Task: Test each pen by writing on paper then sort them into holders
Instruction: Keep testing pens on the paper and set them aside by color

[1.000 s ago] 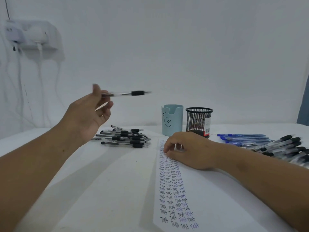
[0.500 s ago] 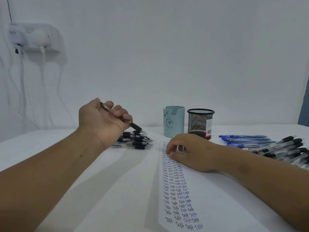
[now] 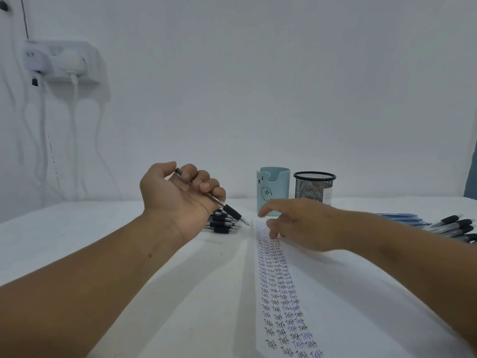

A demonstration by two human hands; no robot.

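My left hand (image 3: 180, 197) grips a clear pen with a black grip (image 3: 227, 208), tip pointing down and right just above the table, beside the paper's far left corner. My right hand (image 3: 296, 223) hovers over the far end of the white paper (image 3: 361, 306), fingers spread and relaxed, holding nothing. The paper carries columns of the written word "Test" (image 3: 278, 285). A light blue bear holder (image 3: 272, 189) and a black mesh holder (image 3: 313, 187) stand behind the paper.
A pile of black-grip pens (image 3: 223, 223) lies behind my left hand. Blue pens (image 3: 397, 218) and more black-grip pens (image 3: 451, 226) lie at the far right. A wall socket with cables (image 3: 62, 60) hangs at upper left.
My left hand brought the pen down from mid-air toward the paper's corner. My right hand lifted off the paper and its fingers spread toward the pen.
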